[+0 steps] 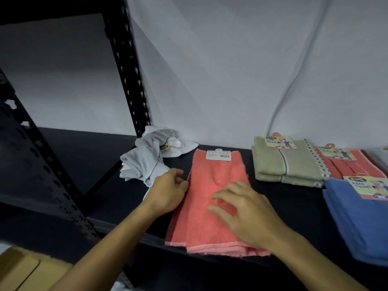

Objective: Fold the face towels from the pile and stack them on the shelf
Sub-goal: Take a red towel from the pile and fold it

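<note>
A coral face towel [212, 179] lies lengthwise on the black shelf [84, 164], folded into a long strip, with a white barcode tag at its far end. My left hand [168, 191] is at the towel's left edge, fingers curled onto the fold. Spread over the towel's middle right, my right hand [245, 211] has its fingers straight and slightly apart. A crumpled pile of pale grey and white towels [147, 158] sits just behind my left hand.
Folded towels are stacked at the right: olive ones [287, 164], coral ones [348, 164] and blue ones [357, 223], with paper labels. A black perforated upright [128, 68] stands behind the pile, another at the left. Cardboard boxes [25, 271] sit below.
</note>
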A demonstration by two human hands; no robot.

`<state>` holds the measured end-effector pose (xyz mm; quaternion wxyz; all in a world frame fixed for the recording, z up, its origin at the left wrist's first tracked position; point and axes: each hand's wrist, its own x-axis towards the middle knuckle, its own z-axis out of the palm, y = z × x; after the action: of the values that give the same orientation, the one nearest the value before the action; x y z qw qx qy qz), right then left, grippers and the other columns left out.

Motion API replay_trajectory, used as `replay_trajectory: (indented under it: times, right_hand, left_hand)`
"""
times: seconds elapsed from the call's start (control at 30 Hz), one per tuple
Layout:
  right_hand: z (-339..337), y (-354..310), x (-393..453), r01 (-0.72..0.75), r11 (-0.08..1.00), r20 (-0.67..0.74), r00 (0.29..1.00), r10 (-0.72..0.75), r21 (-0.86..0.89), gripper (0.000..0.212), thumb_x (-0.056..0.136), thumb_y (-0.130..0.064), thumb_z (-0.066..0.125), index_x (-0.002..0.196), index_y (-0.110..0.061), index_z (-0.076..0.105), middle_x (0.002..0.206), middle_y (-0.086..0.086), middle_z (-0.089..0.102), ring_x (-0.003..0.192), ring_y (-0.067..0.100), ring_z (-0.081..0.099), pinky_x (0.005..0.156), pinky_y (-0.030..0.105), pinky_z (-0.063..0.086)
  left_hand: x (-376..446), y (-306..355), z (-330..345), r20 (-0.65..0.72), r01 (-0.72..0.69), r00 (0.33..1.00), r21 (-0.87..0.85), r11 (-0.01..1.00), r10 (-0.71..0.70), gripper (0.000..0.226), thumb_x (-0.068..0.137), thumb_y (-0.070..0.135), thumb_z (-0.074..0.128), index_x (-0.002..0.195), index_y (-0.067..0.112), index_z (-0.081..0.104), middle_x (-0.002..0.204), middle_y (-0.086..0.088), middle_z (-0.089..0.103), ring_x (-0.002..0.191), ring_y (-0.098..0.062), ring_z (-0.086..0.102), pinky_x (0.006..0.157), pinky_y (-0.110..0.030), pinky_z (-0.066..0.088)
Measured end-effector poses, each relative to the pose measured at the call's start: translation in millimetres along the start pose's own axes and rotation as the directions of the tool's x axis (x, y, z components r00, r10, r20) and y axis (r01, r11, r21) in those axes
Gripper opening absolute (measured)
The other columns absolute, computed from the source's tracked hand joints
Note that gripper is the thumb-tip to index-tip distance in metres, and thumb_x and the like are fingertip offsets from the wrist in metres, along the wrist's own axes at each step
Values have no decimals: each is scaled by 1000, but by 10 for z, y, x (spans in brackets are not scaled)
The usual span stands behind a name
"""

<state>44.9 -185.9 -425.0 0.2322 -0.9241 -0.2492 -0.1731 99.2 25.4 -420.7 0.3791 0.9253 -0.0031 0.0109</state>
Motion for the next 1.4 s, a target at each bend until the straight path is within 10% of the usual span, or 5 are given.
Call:
replay_trajectory:
  times: [0.13, 0.5, 0.9, 1.17, 1.4]
  right_hand:
    - [-24, -135, -275, 97, 995, 279, 955, -100, 24, 67, 74, -80, 41, 120, -37, 63, 105, -22, 49, 102, -2, 43, 81, 20, 41]
    - [-117, -107, -294, -165, 888, -54, 977, 207, 429, 8, 85, -22, 71, 82, -28, 74, 80, -15, 66, 74, 5, 62, 70, 16, 45]
    - [-464, 443, -491, -693, 570, -181, 554, 813, 441, 15, 88, -21, 64, 74, -19, 71, 60, -3, 67, 57, 11, 64, 62, 30, 48]
    - [-322, 244, -588, -726, 648, -260, 687, 678, -229, 23, 90, -18, 56, 108, -6, 65, 104, 18, 60, 93, 39, 58, 63, 37, 43]
    - [-162, -72, -495, 40, 962, -38, 998, -52, -272, 57, 80, -37, 60, 134, -21, 54, 133, -1, 50, 128, 18, 42, 103, 35, 38]
  left_hand:
    - [-254, -51, 15, -23, 43, 999, 105, 994, -41, 19, 92, 29, 63, 106, 17, 68, 75, 4, 70, 69, -5, 62, 57, -14, 41]
    - [-586, -175, 141, -131, 23, 991, -77, 997, -33, 9, 90, 31, 69, 92, 23, 69, 73, 2, 64, 66, -5, 55, 56, -6, 40]
    - [-590, -164, 179, -170, 27, 985, -71, 997, -39, 10, 88, 31, 71, 90, 21, 70, 74, -2, 67, 65, -8, 56, 56, -7, 40]
    - [-630, -106, 172, -167, 57, 984, -83, 995, -70, 12, 90, 33, 68, 91, 21, 70, 70, 3, 64, 63, -5, 56, 54, -5, 39]
    - [-793, 10, 83, -75, 152, 986, 5, 988, -151, 17, 94, 35, 60, 88, 21, 68, 70, 6, 67, 64, -5, 61, 52, -15, 39]
